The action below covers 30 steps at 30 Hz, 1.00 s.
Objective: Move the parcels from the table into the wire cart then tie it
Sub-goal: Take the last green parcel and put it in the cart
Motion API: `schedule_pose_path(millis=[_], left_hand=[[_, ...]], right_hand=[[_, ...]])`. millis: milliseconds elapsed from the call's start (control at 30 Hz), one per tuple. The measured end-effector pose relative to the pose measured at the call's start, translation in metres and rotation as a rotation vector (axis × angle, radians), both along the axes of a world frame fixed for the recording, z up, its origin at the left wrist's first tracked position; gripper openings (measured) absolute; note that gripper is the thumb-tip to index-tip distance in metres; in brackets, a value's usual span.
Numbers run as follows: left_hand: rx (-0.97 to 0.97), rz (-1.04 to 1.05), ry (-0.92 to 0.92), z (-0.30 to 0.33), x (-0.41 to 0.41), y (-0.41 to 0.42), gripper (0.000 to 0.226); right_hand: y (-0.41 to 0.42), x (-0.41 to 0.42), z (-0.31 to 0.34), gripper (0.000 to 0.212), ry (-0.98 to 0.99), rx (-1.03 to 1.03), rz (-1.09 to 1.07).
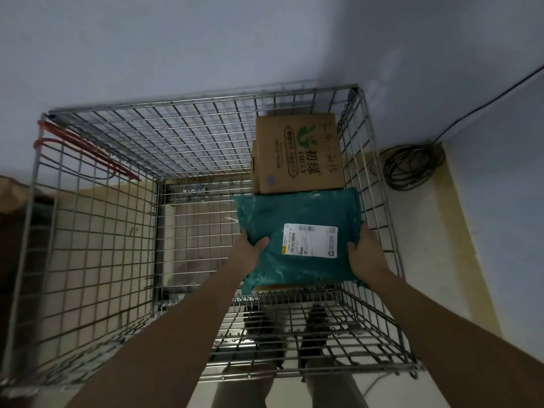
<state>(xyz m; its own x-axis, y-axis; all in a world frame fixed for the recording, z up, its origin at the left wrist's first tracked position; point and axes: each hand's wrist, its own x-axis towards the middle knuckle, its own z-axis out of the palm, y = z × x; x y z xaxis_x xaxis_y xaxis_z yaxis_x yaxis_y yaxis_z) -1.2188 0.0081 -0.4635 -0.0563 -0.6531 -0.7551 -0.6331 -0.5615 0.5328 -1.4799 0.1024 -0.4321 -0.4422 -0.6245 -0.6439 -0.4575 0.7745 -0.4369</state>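
Teal mailer [297,240]: gripped at both edges by left hand [250,248] and right hand [363,248], lowered into wire cart [97,219].
Done: cardboard box [297,154] loaded.
Left: tying.

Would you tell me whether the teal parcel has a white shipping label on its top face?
Yes, a white shipping label sits on the upper face of the teal parcel, between the two hands gripping its edges.

Two bare forearms with no sleeves, left grip [250,248] and right grip [366,251] ungloved, dark shoes [316,322] below
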Motion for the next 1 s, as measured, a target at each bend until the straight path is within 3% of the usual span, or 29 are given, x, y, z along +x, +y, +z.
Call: schedule_pose_path(millis=[100,200,267,400,533,667,833,1000], left_hand=[[-0.061,-0.315,-0.088,0.032,0.008,-0.022,0.044],[-0.178,-0.437,-0.16,0.1,0.021,-0.055,0.024],[-0.276,-0.507,-0.232,0.155,0.035,-0.073,0.031],[-0.471,-0.65,-0.437,0.265,0.071,-0.087,0.043],[-0.616,-0.624,-0.634,0.371,0.116,-0.073,0.057],[-0.682,-0.483,-0.687,0.447,0.162,-0.027,0.061],[-0.758,-0.311,-0.686,0.501,0.219,0.043,0.065],[-0.76,-0.261,-0.677,0.526,0.272,0.093,0.069]], right_hand=[[-0.008,-0.001,0.034,0.058,0.111,-0.083,0.134],[-0.024,-0.008,0.092,0.046,0.13,-0.14,0.193],[-0.035,-0.011,0.138,0.036,0.11,-0.162,0.241],[-0.048,-0.006,0.234,0.038,0.157,-0.041,0.524],[-0.058,0.016,0.331,0.045,0.248,0.061,0.77],[-0.061,0.043,0.41,0.049,0.383,-0.096,0.868],[-0.051,0.103,0.469,0.05,0.433,-0.311,0.907],[-0.034,0.181,0.493,0.048,0.46,-0.394,1.004]])
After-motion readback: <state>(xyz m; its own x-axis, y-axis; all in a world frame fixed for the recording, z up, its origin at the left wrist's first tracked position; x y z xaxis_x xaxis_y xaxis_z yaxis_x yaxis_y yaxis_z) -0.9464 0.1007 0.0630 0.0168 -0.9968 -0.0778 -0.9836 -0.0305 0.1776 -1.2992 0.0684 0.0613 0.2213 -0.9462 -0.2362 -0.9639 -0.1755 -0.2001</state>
